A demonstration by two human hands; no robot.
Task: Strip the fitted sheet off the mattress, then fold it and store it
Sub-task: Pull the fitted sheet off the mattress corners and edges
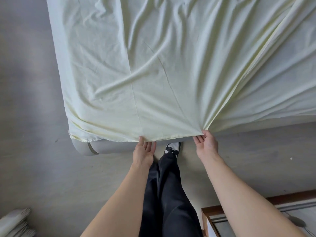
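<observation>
Grey floor (30, 100), wrinkled pale-yellow cotton fitted sheet (153, 74) over grey mattress (109, 148), left hand (144, 153) and right hand (206, 145) each pinching its near hem

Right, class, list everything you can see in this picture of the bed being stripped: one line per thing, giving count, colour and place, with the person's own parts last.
fitted sheet: one, pale yellow-green, crumpled over the mattress, near edge lifted.
mattress: one, grey, bare corner showing below the sheet's near edge.
floor: one, grey, around the bed.
wooden-framed furniture: one, brown frame, bottom right.
pale stacked object: one, whitish, bottom left, blurred.
trousers: one pair, black, bottom centre.
shoe: one visible, black and white, at the bed's edge.
left hand: one, pinches the sheet's near edge.
right hand: one, pinches the sheet's near edge where folds gather.
</observation>
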